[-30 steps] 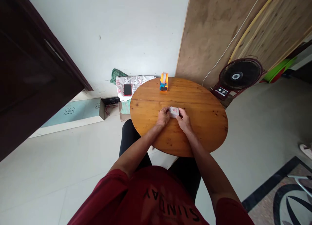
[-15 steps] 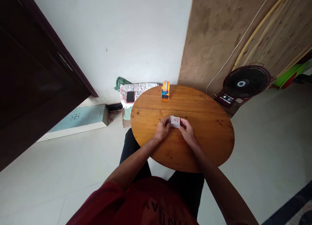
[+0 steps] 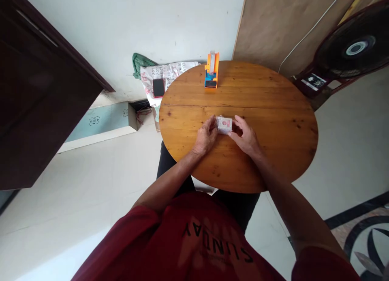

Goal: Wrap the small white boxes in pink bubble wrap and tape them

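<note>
Red-sleeved arms [image 3: 172, 184] reach forward; left hand [image 3: 205, 137] narrowly grips the small packet [image 3: 225, 125] at its right, right hand [image 3: 246, 139] half-open, thumb [image 3: 234, 136] perhaps touching.

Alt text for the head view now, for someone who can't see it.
Left hand holding one end of a small box, right hand at the other, over a round table; tape dispenser near the table's far edge.

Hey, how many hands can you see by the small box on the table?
2: the left hand at the left end of the small box, and the right hand at its right end. No others show.
</note>
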Demonstrator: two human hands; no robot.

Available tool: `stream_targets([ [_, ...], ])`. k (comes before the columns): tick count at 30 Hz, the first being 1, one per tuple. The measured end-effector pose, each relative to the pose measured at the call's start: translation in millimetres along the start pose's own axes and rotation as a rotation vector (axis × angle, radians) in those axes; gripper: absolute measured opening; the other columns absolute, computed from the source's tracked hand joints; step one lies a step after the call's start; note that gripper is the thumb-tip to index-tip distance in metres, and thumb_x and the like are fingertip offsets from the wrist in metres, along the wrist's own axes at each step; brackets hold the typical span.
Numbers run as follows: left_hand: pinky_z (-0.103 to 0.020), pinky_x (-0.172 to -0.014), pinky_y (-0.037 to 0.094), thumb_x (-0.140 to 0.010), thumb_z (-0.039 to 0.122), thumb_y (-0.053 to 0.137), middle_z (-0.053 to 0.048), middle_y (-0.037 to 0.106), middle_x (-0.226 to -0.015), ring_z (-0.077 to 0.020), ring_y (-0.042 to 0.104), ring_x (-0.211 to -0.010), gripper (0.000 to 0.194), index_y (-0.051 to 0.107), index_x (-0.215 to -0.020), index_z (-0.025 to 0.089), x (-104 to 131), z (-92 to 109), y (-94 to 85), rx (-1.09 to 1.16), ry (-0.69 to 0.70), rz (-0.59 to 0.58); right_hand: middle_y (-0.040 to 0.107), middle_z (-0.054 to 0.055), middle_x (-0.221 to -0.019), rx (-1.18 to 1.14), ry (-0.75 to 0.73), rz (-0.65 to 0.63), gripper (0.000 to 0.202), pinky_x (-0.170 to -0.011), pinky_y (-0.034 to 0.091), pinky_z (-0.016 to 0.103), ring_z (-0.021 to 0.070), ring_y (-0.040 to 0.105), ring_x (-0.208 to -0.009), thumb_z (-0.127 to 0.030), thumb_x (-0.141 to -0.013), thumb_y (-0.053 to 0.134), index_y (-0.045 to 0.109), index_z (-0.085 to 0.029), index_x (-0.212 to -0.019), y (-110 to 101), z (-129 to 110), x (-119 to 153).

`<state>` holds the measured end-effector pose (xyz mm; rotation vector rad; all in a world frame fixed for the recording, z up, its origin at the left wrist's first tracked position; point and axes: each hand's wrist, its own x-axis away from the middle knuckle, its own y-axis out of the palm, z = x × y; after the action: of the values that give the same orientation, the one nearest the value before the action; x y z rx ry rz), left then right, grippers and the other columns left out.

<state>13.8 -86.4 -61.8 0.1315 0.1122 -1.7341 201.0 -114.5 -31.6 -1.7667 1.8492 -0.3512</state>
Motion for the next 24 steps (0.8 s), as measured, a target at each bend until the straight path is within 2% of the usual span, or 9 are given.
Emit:
stream_targets([
  [5, -0.046, -0.116, 0.045, -0.087, 0.013, 0.058, -0.012, 0.063, -0.139, -0.0226, 0.062, -0.127, 0.061, 0.043, -0.147, 0.018, -5.1, 1.7, -8.2, 0.084, -0.033, -0.117, 0.072, 0.012, -0.126, 0.039, -0.046, 0.075, 0.061, -0.106, 0.049, 0.054, 0.0310, 0.067, -0.119, -0.035, -0.078, 0.069, 0.057, -0.022, -0.136, 5.3, -1.7, -1.7],
  [8, -0.047, -0.116, 0.045, -0.087, 0.016, 0.061, -0.011, 0.064, -0.138, -0.0236, 0.063, -0.126, 0.058, 0.047, -0.144, 0.018, -6.7, 3.2, -9.9, 0.102, -0.056, -0.136, 0.072, 0.011, -0.126, 0.054, -0.038, 0.080, 0.059, -0.105, 0.050, 0.055, 0.0317, 0.067, -0.118, -0.033, -0.078, 0.069, 0.058, -0.024, -0.134, 6.8, -1.3, -1.6],
  [14, -0.044, -0.115, 0.046, -0.083, 0.019, 0.066, -0.011, 0.063, -0.138, -0.0245, 0.062, -0.126, 0.056, 0.053, -0.137, 0.017, -2.0, 5.3, -5.5, 0.087, -0.004, -0.052, 0.066, 0.011, -0.136, 0.062, -0.057, 0.076, 0.063, -0.109, 0.047, 0.056, 0.0325, 0.062, -0.125, -0.030, -0.077, 0.068, 0.054, -0.023, -0.139, 5.6, -1.7, 2.4],
  [17, -0.041, -0.111, 0.049, -0.078, 0.018, 0.067, -0.011, 0.066, -0.134, -0.0238, 0.063, -0.124, 0.053, 0.056, -0.130, 0.018, -3.7, 3.1, -11.5, 0.132, -0.031, 0.060, 0.060, 0.011, -0.143, 0.069, -0.065, 0.070, 0.068, -0.112, 0.045, 0.056, 0.0324, 0.058, -0.131, -0.029, -0.077, 0.068, 0.051, -0.024, -0.143, 5.0, -3.1, 4.5],
  [20, -0.045, -0.112, 0.048, -0.079, 0.023, 0.066, -0.012, 0.067, -0.131, -0.0246, 0.063, -0.124, 0.046, 0.058, -0.124, 0.017, -7.0, 1.3, -18.8, 0.177, -0.069, 0.133, 0.063, 0.012, -0.140, 0.058, -0.063, 0.071, 0.067, -0.111, 0.046, 0.056, 0.0319, 0.060, -0.128, -0.029, -0.080, 0.066, 0.049, -0.023, -0.144, 6.9, -1.8, 3.9],
  [22, -0.047, -0.111, 0.048, -0.080, 0.028, 0.067, -0.013, 0.068, -0.128, -0.0252, 0.064, -0.122, 0.046, 0.057, -0.124, 0.016, -8.3, 1.7, -19.0, 0.196, -0.073, 0.132, 0.066, 0.013, -0.136, 0.053, -0.070, 0.076, 0.065, -0.109, 0.047, 0.057, 0.0323, 0.062, -0.126, -0.030, -0.081, 0.065, 0.050, -0.021, -0.143, 8.8, 0.2, 2.4],
  [24, -0.046, -0.110, 0.049, -0.080, 0.032, 0.070, -0.014, 0.069, -0.126, -0.0253, 0.065, -0.120, 0.049, 0.056, -0.125, 0.015, -8.6, 3.2, -15.2, 0.199, -0.060, 0.083, 0.067, 0.014, -0.134, 0.049, -0.079, 0.078, 0.062, -0.108, 0.048, 0.057, 0.0327, 0.063, -0.124, -0.030, -0.082, 0.064, 0.052, -0.020, -0.141, 10.2, 1.5, 1.2],
])
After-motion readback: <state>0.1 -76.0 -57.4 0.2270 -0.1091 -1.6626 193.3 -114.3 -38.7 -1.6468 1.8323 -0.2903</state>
